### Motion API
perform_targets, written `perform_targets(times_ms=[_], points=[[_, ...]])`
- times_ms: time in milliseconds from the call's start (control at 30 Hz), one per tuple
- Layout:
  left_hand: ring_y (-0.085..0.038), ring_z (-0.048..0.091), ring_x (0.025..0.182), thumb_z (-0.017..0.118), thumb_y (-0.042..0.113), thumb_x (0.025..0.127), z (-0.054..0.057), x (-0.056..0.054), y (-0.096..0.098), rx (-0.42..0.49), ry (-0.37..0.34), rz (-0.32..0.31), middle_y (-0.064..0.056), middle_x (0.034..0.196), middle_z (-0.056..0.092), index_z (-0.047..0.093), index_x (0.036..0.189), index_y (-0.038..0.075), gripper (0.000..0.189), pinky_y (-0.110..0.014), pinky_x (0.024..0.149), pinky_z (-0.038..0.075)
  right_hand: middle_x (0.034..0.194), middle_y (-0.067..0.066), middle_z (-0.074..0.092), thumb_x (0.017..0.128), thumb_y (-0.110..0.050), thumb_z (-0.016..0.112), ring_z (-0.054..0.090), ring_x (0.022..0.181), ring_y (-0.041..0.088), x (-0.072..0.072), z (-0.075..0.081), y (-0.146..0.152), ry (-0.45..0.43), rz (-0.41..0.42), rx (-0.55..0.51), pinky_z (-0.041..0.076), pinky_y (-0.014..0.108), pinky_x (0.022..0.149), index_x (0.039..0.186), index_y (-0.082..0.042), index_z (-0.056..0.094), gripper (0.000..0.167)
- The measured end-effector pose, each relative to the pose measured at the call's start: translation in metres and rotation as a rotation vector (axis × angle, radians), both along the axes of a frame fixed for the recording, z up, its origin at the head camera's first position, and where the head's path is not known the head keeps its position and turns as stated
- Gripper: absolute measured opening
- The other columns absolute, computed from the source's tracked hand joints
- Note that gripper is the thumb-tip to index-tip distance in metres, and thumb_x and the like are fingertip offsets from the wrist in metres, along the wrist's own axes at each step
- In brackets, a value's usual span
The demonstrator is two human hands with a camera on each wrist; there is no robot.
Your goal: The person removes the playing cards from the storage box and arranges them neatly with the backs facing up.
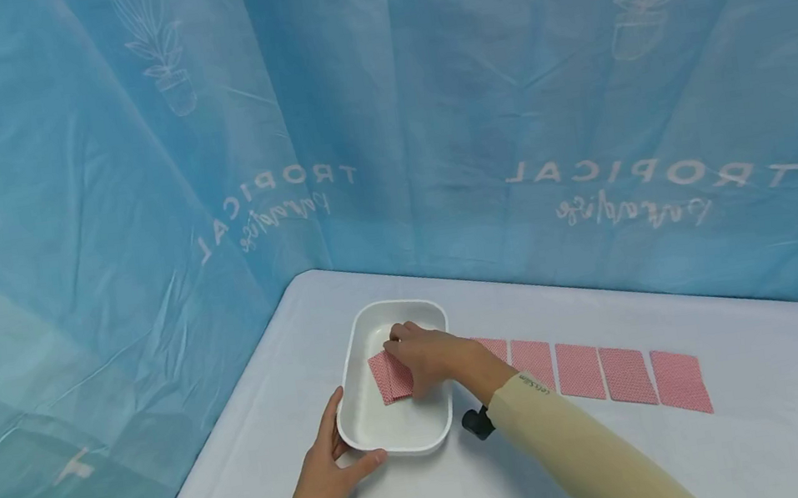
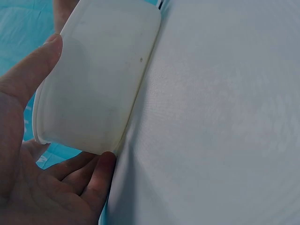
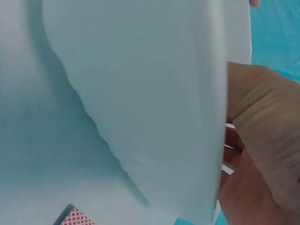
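A white plastic tub (image 1: 402,442) stands on the table, and my left hand (image 1: 329,468) grips its near left corner. The thumb lies at the near rim and the fingers at the left side. In the left wrist view, that hand (image 2: 56,164) spans the tub's outer wall (image 2: 103,84). Inside the tub, my right hand (image 1: 424,359) holds a red-and-white patterned playing card (image 1: 399,377) by its edges, overlapping another such card (image 1: 380,379). In the right wrist view, the tub's wall (image 3: 140,93) hides most of the right fingers.
To the right of the tub, several patterned cards lie face down in a row, such as the end card (image 1: 681,382); the forearm partly covers the row. A small black object (image 1: 477,424) shows beside the right wrist. Blue curtains (image 1: 501,101) hang behind the white-covered table (image 1: 772,435).
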State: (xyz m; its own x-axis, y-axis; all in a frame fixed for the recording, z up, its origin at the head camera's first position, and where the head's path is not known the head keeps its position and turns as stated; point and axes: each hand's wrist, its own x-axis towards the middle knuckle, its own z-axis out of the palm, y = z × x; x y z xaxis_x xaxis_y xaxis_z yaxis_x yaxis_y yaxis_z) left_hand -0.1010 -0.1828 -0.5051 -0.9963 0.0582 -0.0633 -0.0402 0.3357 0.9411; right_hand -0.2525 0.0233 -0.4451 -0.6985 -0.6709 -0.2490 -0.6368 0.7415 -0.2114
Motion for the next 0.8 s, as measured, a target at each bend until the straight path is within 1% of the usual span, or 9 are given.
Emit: perform_targets(times_ms=[167, 267, 333, 400, 567, 633, 800], points=[[-0.015, 0.058, 0.115, 0.085, 0.038, 0.072, -0.003, -0.001, 0.001, 0.025, 0.001, -0.001, 0.002, 0.146, 0.043, 0.017, 0.153, 0.038, 0.106, -0.05, 0.103, 0.035, 0.124, -0.004, 0.044, 0.068, -0.03, 0.085, 0.04, 0.109, 0.012, 0.003, 0.005, 0.004, 0.038, 0.013, 0.001, 0.05, 0.023, 0.079, 0.134, -0.016, 0.05, 0.076], [-0.016, 0.058, 0.115, 0.085, 0.037, 0.072, -0.003, 0.001, 0.0, 0.009, 0.0, 0.004, 0.001, 0.146, 0.043, 0.017, 0.153, 0.037, 0.106, -0.049, 0.103, 0.035, 0.124, -0.003, 0.044, 0.069, -0.03, 0.084, 0.04, 0.108, 0.013, 0.005, 0.007, 0.004, 0.056, 0.03, -0.007, 0.049, 0.023, 0.08, 0.133, -0.015, 0.051, 0.074], [-0.016, 0.057, 0.116, 0.085, 0.038, 0.072, -0.001, 0.002, -0.001, -0.009, -0.002, 0.006, 0.001, 0.147, 0.042, 0.017, 0.152, 0.037, 0.106, -0.047, 0.103, 0.037, 0.125, -0.002, 0.044, 0.069, -0.031, 0.084, 0.04, 0.109, 0.013, 0.006, 0.007, 0.002, 0.064, 0.038, -0.01, 0.049, 0.024, 0.08, 0.134, -0.014, 0.051, 0.075], [-0.017, 0.057, 0.117, 0.085, 0.038, 0.072, 0.001, 0.004, -0.002, -0.014, -0.011, 0.006, -0.001, 0.147, 0.041, 0.016, 0.153, 0.036, 0.106, -0.043, 0.101, 0.04, 0.127, -0.002, 0.044, 0.069, -0.032, 0.085, 0.04, 0.111, 0.013, 0.007, 0.007, -0.001, 0.058, 0.035, -0.007, 0.049, 0.024, 0.082, 0.135, -0.015, 0.05, 0.077], [-0.019, 0.055, 0.119, 0.085, 0.035, 0.073, 0.004, 0.006, 0.0, 0.016, -0.032, 0.006, -0.003, 0.148, 0.04, 0.015, 0.153, 0.036, 0.107, -0.036, 0.1, 0.042, 0.128, -0.003, 0.043, 0.068, -0.031, 0.085, 0.041, 0.111, 0.013, 0.012, 0.012, -0.001, 0.05, 0.031, -0.008, 0.049, 0.025, 0.084, 0.136, -0.015, 0.05, 0.079], [-0.018, 0.055, 0.119, 0.085, 0.035, 0.073, 0.004, 0.005, 0.001, 0.014, -0.033, 0.008, -0.003, 0.148, 0.04, 0.015, 0.153, 0.037, 0.106, -0.038, 0.1, 0.042, 0.129, -0.003, 0.042, 0.068, -0.031, 0.085, 0.04, 0.112, 0.012, 0.012, 0.015, 0.001, 0.058, 0.035, -0.012, 0.049, 0.024, 0.084, 0.137, -0.014, 0.049, 0.079], [-0.018, 0.054, 0.12, 0.084, 0.038, 0.074, 0.003, 0.001, 0.002, 0.001, -0.015, 0.002, -0.003, 0.147, 0.04, 0.015, 0.153, 0.037, 0.105, -0.042, 0.102, 0.04, 0.131, -0.003, 0.041, 0.068, -0.031, 0.084, 0.038, 0.114, 0.012, 0.01, 0.024, 0.008, 0.07, 0.029, -0.027, 0.048, 0.023, 0.084, 0.138, -0.014, 0.048, 0.081]])
